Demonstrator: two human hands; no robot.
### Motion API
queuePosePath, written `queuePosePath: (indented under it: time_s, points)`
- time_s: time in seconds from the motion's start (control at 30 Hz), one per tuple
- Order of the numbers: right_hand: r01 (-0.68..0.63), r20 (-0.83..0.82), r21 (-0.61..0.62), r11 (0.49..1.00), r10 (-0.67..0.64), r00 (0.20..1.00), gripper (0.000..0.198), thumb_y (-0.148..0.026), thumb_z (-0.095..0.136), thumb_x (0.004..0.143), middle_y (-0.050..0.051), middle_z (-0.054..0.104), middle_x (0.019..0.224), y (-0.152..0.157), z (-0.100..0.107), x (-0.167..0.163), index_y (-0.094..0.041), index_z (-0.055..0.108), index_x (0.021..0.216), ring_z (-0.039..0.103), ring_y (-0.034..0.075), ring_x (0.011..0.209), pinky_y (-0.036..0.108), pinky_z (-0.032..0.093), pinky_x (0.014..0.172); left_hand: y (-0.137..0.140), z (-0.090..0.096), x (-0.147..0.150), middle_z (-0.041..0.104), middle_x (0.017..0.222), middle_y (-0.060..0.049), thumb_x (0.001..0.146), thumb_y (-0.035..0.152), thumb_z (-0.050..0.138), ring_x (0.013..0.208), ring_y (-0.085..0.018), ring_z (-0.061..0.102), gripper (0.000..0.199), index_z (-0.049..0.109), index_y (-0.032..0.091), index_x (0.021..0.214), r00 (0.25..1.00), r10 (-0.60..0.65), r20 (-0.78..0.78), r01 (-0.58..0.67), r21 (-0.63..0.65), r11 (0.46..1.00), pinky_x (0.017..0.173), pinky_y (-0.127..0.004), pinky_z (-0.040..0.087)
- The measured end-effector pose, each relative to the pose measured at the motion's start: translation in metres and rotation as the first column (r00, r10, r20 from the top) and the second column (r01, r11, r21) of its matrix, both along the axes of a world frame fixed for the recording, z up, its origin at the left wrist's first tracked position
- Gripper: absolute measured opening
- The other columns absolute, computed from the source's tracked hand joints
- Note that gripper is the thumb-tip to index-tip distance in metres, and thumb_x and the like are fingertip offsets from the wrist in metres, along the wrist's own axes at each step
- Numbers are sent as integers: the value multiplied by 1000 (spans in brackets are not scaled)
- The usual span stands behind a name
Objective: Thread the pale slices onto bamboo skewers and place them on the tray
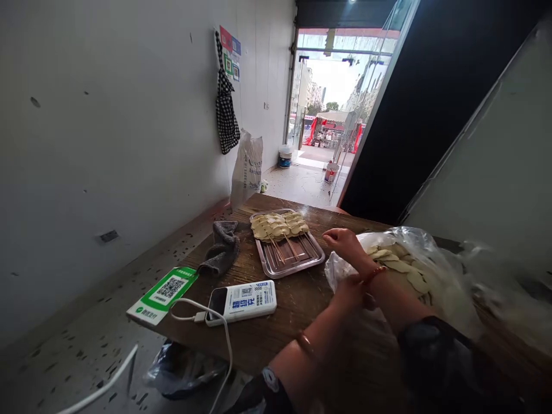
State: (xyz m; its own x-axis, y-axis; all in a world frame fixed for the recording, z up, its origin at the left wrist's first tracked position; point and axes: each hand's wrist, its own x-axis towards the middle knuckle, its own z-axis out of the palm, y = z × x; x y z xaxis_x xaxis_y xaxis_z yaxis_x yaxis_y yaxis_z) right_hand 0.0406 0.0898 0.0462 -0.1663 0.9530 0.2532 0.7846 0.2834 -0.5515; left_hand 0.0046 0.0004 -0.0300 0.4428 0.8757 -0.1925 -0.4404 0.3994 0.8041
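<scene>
My right hand reaches over the table between the skewer tray and the plastic bag. Its fingers are curled together; anything held in them is too small to make out. My left hand is just below it, close against my right wrist and a red bead bracelet. The right forearm partly hides the left fingers. An open clear plastic bag full of pale thin slices lies beside both hands. On a clear plastic tray, several wooden skewers carry rows of folded pale slices.
A grey cloth, a white power bank with a cable and a green QR-code card lie on the wooden table's left side. A white bag stands beyond the table, with a glass doorway behind.
</scene>
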Motion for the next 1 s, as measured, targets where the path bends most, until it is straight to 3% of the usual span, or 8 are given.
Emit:
queuePosePath:
  time_s: [0.17, 0.27, 0.33, 0.57, 0.67, 0.83, 1.0]
  points:
    - [46, -48, 65, 997, -43, 998, 34, -40, 52, 84, 7, 76, 91, -74, 9, 75, -18, 76, 95, 67, 22, 81, 29, 47, 72, -3, 9, -7, 65, 66, -3, 70, 43, 71, 48, -10, 58, 38, 58, 13, 89, 999, -25, 20, 23, 97, 995, 49, -22, 44]
    - [213, -7, 72, 974, -213, 977, 42, -47, 51, 84, 6, 75, 80, -123, 4, 134, -17, 76, 98, 65, 21, 68, 29, 45, 62, -3, 16, -8, 65, 66, -3, 69, 43, 72, 48, -10, 59, 37, 59, 13, 87, 1000, -24, -13, 25, 132, 991, 47, -20, 43]
    - [340, 20, 45, 939, -341, 940, 47, -51, 49, 84, 6, 73, 70, -153, 0, 175, -16, 76, 99, 63, 20, 59, 29, 43, 56, -4, 20, -7, 65, 66, -3, 69, 41, 73, 49, -10, 59, 34, 60, 13, 85, 1000, -24, -14, 26, 140, 990, 47, -19, 43]
    - [614, 135, 73, 786, -618, 774, 44, -45, 47, 84, 8, 76, 81, -226, -13, 287, -14, 75, 99, 67, 23, 70, 30, 45, 62, 5, 28, -7, 68, 69, -3, 64, 37, 78, 52, -10, 61, 37, 63, 13, 88, 999, -47, -15, 48, 161, 986, 49, -19, 46]
    - [638, 176, 51, 768, -636, 751, 37, -39, 51, 82, 8, 76, 85, -240, -29, 305, -16, 76, 93, 68, 24, 75, 30, 46, 66, 3, 33, -9, 68, 70, -3, 65, 36, 78, 53, -10, 61, 37, 63, 12, 88, 999, -43, -23, 46, 159, 986, 50, -20, 47]
    - [640, 243, -2, 768, -621, 745, 26, -31, 58, 77, 8, 74, 90, -238, -63, 308, -18, 75, 92, 67, 22, 82, 29, 46, 72, 0, 35, -10, 68, 70, -4, 67, 37, 77, 53, -10, 61, 34, 64, 12, 87, 998, -41, -50, 49, 177, 983, 50, -19, 46]
    - [640, 304, -63, 765, -597, 743, 20, -30, 56, 76, 10, 73, 81, -231, -76, 312, -16, 71, 81, 66, 24, 73, 31, 43, 65, -4, 28, -10, 66, 67, -3, 69, 38, 75, 51, -10, 60, 32, 63, 13, 84, 998, -28, -54, 38, 177, 984, 47, -18, 43]
